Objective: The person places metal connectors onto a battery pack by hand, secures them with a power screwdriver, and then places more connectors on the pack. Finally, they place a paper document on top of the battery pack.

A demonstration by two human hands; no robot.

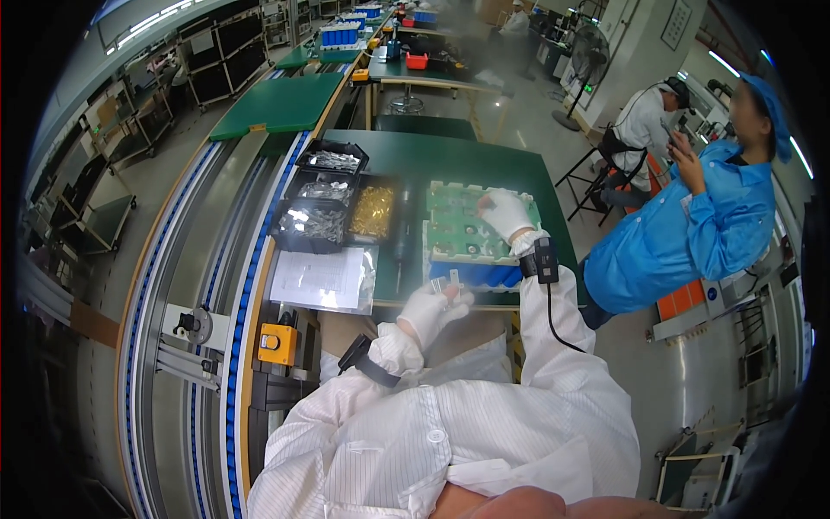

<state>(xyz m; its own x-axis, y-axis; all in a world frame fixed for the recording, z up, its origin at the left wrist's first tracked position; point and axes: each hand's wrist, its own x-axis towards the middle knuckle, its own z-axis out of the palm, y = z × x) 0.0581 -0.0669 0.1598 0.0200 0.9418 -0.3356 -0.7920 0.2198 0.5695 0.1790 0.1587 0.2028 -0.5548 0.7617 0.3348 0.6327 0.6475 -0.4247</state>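
Observation:
A block of blue cells stands at the front of the green worktop, capped by a pale green plastic holder with round openings. My right hand, in a white glove, reaches over the holder's right part. Its fingers are bent down onto the holder, and whatever is in them is hidden. Closer to my body, my left hand, also gloved, is closed around small flat metal strips that stick up between its fingertips, just off the near left corner of the block.
Black bins of silvery metal pieces stand at the worktop's left, beside a tray of brass-coloured parts. A dark rod-shaped tool and a sheeted paper are nearby. A conveyor runs left; a person in blue stands right.

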